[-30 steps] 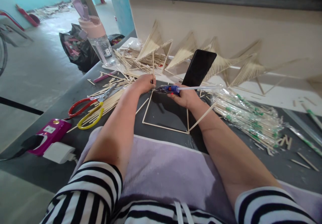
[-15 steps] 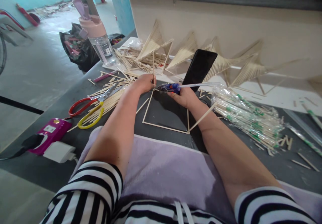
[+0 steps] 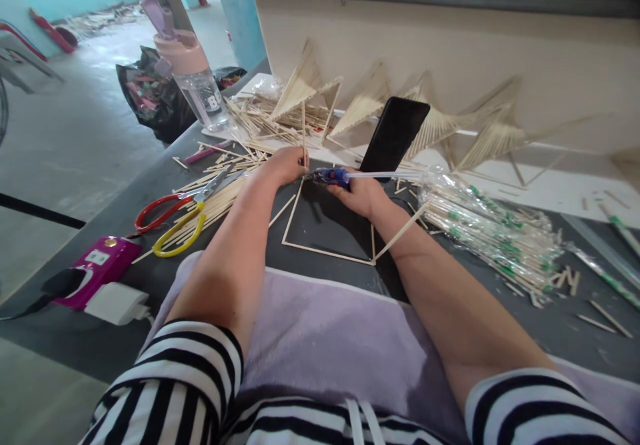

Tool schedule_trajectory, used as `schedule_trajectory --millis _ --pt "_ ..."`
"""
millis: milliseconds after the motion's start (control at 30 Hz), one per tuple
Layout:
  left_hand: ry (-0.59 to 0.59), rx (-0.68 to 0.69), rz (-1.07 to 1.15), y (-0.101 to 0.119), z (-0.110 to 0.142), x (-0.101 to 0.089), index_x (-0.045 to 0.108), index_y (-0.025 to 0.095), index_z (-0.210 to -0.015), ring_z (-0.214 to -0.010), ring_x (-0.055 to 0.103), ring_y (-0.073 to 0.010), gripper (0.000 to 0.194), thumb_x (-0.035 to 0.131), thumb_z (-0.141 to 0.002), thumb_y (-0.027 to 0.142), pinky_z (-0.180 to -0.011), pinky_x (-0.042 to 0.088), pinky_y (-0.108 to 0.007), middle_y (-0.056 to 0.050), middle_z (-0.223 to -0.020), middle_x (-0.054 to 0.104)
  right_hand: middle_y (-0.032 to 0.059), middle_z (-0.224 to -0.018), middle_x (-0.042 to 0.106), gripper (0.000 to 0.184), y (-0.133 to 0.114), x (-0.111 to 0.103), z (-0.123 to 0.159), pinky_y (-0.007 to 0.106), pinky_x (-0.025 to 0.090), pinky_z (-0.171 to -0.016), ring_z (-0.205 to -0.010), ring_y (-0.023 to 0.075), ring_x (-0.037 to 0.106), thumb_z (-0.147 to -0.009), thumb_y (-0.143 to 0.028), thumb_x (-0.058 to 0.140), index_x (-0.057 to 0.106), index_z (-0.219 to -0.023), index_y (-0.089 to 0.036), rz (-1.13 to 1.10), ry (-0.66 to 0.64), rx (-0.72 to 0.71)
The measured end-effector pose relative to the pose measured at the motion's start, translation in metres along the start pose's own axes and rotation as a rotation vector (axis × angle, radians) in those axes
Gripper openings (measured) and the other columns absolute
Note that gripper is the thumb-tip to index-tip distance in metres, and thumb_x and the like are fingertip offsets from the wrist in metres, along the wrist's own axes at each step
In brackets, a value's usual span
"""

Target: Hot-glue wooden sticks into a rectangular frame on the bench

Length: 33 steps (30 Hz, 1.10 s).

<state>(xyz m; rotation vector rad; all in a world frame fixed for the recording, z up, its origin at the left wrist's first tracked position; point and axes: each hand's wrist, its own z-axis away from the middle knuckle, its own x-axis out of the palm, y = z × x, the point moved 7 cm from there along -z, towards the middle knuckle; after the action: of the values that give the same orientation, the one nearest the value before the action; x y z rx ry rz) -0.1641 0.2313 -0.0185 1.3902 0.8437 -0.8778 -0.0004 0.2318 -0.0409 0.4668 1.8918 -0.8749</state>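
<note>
My left hand (image 3: 290, 165) is closed on a thin wooden stick (image 3: 303, 131) that stands upright at the far left corner of a square stick frame (image 3: 327, 253). In my right hand (image 3: 364, 193) is a blue hot glue gun (image 3: 334, 177), its clear glue stick (image 3: 385, 175) jutting out to the right. The gun's tip points left and reaches the foot of the upright stick. Another stick (image 3: 400, 233) slants up from the frame's near right corner. The frame lies on the dark tabletop, its far side partly hidden by the gun and my right hand.
Scissors (image 3: 177, 221) and loose sticks (image 3: 215, 208) lie left; a pink power adapter (image 3: 103, 268) is nearer. A bottle (image 3: 193, 78) stands behind. A phone (image 3: 395, 135) leans beyond my right hand. Bagged sticks (image 3: 490, 231) lie right, and finished stick shapes (image 3: 363, 101) line the back.
The glue gun and my right hand have shifted slightly left, bringing the tip closer to the upright stick's foot. My left hand stays almost still on the stick.
</note>
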Motion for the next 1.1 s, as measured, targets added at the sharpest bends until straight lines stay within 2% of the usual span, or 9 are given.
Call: schedule_trajectory --millis 200,333,467,700,1100 --pt "0.013 0.01 0.006 0.002 0.002 -0.001 0.065 0.015 -0.086 -0.074 0.055 -0.0144 0.015 0.059 -0.072 0.017 -0.07 0.042 -0.023 -0.002 -0.075 0.062 0.0099 -0.088 0.066 0.031 -0.003 0.001 0.0 0.028 0.039 -0.064 -0.074 0.0216 0.058 -0.084 -0.043 0.05 0.059 -0.097 -0.016 0.006 0.016 -0.089" --pt "-0.014 -0.008 0.005 0.001 0.002 0.0 0.066 0.015 -0.089 -0.072 0.055 -0.0143 0.018 0.058 -0.073 0.018 -0.069 0.042 -0.024 -0.002 -0.075 0.062 0.0087 -0.085 0.066 0.03 -0.005 -0.011 0.003 0.028 0.038 -0.064 -0.074 0.021 0.058 -0.084 -0.043 0.051 0.06 -0.093 -0.016 0.031 0.048 -0.146" --pt "0.0 -0.005 -0.013 -0.001 0.0 0.001 0.066 0.015 -0.087 -0.072 0.056 -0.0143 0.017 0.058 -0.072 0.017 -0.069 0.042 -0.024 -0.002 -0.076 0.062 0.0056 -0.083 0.066 0.031 -0.011 -0.015 0.007 0.027 0.037 -0.061 -0.07 0.0191 0.058 -0.084 -0.047 0.049 0.061 -0.093 -0.019 0.032 -0.003 -0.188" --pt "0.007 0.001 -0.017 -0.001 -0.002 0.001 0.067 0.015 -0.086 -0.08 0.057 -0.0157 0.017 0.059 -0.071 0.016 -0.074 0.042 -0.024 -0.003 -0.078 0.063 0.0036 -0.089 0.068 0.028 -0.02 -0.008 0.007 0.027 0.034 -0.058 -0.075 0.0192 0.061 -0.084 -0.044 0.049 0.061 -0.096 -0.022 0.151 -0.022 -0.162" --pt "0.018 0.006 -0.02 -0.002 -0.003 0.001 0.067 0.016 -0.085 -0.081 0.057 -0.0161 0.016 0.059 -0.071 0.017 -0.076 0.044 -0.024 -0.002 -0.078 0.063 0.0069 -0.089 0.068 0.029 -0.024 -0.003 0.007 0.028 0.029 -0.055 -0.074 0.0201 0.06 -0.086 -0.045 0.048 0.058 -0.098 -0.02 0.263 -0.061 -0.128"
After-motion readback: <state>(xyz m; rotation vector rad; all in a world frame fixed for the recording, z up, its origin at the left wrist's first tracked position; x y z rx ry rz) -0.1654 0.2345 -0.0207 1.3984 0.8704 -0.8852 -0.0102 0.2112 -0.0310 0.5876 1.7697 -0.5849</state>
